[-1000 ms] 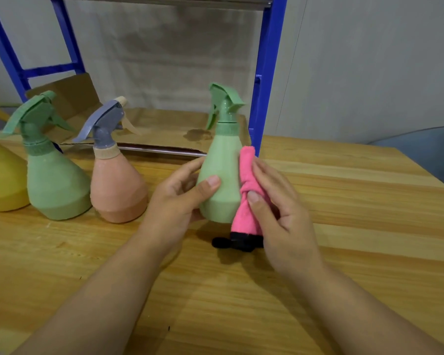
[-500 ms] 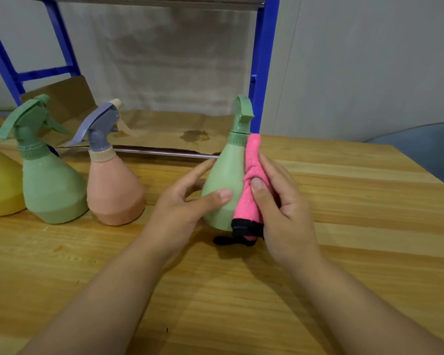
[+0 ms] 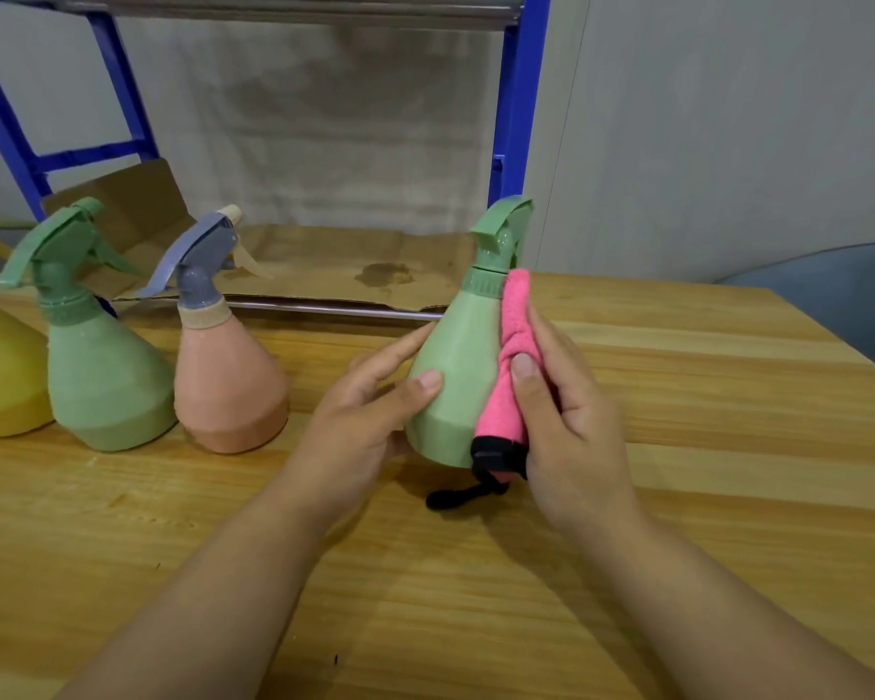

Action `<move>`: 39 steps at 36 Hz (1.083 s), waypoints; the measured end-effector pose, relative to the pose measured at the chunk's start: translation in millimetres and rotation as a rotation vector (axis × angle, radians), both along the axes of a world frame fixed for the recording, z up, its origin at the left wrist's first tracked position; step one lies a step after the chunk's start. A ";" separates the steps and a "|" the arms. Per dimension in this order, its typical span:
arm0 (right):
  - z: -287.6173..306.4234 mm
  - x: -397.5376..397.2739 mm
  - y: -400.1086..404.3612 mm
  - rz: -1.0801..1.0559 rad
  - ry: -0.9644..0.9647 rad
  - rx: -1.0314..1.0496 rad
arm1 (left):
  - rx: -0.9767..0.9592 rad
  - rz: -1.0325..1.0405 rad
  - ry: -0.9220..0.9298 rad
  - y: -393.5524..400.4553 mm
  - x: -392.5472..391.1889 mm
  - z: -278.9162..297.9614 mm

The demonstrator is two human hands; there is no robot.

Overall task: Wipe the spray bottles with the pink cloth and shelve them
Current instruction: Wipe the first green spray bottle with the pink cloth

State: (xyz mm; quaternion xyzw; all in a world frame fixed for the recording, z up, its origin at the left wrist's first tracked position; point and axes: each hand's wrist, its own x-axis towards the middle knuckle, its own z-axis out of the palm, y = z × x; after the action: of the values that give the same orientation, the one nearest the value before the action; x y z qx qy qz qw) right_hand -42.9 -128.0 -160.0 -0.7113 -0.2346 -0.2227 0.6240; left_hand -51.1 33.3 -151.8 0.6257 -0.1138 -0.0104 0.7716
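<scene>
- A person's left hand (image 3: 370, 421) was closed around a light green spray bottle (image 3: 455, 381), standing near the middle of the wooden table (image 3: 728, 447).
- The right hand (image 3: 572, 421) was closed on a bunched pink cloth (image 3: 511, 376), pressing it against the bottle's right side.
- Wiping appeared under way; nothing showed on the cardboard-lined shelf (image 3: 324, 265) behind.
- Left of it, a peach bottle (image 3: 228, 381), a darker green bottle (image 3: 102, 381) and a yellow bottle (image 3: 1, 376) waited on the table.
- All four were opaque; contents could not be told.
</scene>
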 end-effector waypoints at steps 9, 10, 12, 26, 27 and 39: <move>3.2 6.8 1.8 -0.022 0.036 -0.063 | 0.049 0.090 -0.051 -7.1 -4.5 5.5; 1.8 5.8 1.3 -0.045 0.033 -0.083 | 0.025 0.098 -0.035 -6.3 -4.7 6.4; -1.7 2.6 0.4 -0.089 0.022 -0.119 | -0.006 0.138 -0.009 -4.0 -4.4 7.7; 6.5 14.1 3.8 -0.185 0.114 -0.054 | 0.030 0.075 -0.032 -5.1 -3.3 4.0; 5.5 12.3 4.1 -0.182 0.122 -0.064 | 0.036 0.083 -0.037 -5.8 -3.1 3.9; 9.1 18.2 2.9 -0.089 0.039 -0.163 | 0.069 0.087 -0.042 -1.5 -0.4 8.5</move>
State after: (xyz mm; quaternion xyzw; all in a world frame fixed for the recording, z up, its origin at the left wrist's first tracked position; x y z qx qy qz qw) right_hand -24.7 -125.2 -150.9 -0.7736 -0.2079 -0.2167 0.5580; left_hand -51.5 31.8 -143.3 0.6564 -0.1023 0.0321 0.7468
